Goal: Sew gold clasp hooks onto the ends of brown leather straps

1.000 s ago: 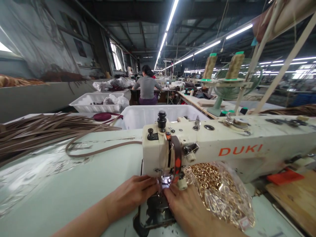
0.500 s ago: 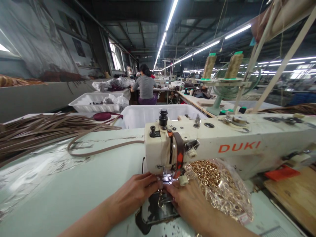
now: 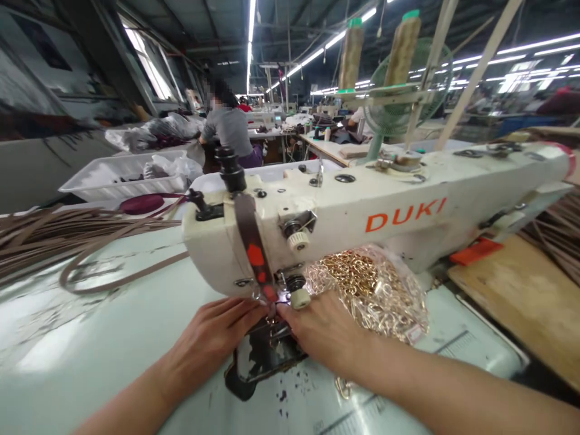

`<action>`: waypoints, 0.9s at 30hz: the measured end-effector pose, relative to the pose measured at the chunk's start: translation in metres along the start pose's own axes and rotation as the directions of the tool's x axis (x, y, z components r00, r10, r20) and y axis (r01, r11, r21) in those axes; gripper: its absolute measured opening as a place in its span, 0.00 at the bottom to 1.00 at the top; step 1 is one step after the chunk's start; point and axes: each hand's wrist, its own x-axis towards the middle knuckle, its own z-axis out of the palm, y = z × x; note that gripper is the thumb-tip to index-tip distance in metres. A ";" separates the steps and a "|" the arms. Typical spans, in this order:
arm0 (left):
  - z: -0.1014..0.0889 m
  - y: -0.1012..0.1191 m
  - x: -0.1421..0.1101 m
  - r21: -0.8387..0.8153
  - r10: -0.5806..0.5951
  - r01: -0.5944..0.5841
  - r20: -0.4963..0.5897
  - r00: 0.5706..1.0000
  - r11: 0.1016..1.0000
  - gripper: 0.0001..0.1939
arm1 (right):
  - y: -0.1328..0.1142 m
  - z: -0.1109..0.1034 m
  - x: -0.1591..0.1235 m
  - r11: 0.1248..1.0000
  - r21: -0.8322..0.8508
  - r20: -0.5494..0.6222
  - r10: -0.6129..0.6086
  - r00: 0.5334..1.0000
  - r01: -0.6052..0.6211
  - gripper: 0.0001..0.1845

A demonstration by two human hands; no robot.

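At the needle of a cream sewing machine (image 3: 317, 211), my left hand (image 3: 222, 326) is closed, its fingertips pinching at the presser foot. My right hand (image 3: 324, 326) is closed too, thumb and fingers pressed down just right of the needle. Between them a small gold metal hook (image 3: 272, 329) hangs over the dark, worn needle plate (image 3: 258, 356). A narrow brown strap (image 3: 131, 281) loops over the table on the left and passes behind the machine head. Its worked end is mostly hidden by my fingers.
A clear bag of gold hooks (image 3: 367, 284) lies right of my right hand; one loose hook (image 3: 343, 386) is near my forearm. Brown straps (image 3: 40, 241) are piled left. A white bin (image 3: 104, 181), thread cones (image 3: 351, 57), a fan and a seated person (image 3: 231, 130) are beyond.
The view has turned right and tilted down, so the machine appears farther left and higher. Both hands stay at the needle, and the hook remains between them.
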 end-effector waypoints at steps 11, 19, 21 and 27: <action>0.003 -0.002 -0.005 -0.028 -0.016 0.018 0.059 0.998 0.999 0.18 | 0.011 -0.003 -0.005 0.997 0.034 0.009 -0.066 0.998 0.066 0.08; 0.006 0.001 -0.005 0.019 -0.019 0.018 0.055 0.998 1.000 0.17 | 0.011 -0.005 -0.009 0.996 0.006 -0.033 -0.083 0.996 0.084 0.09; 0.005 0.006 0.000 0.043 -0.029 0.028 0.025 0.999 0.999 0.16 | 0.010 -0.005 -0.009 0.998 0.006 -0.054 -0.068 0.996 0.069 0.09; -0.003 0.016 0.014 -0.018 -0.051 0.051 0.006 0.999 0.999 0.14 | 0.008 -0.002 -0.009 0.998 -0.015 -0.047 -0.055 0.997 0.054 0.19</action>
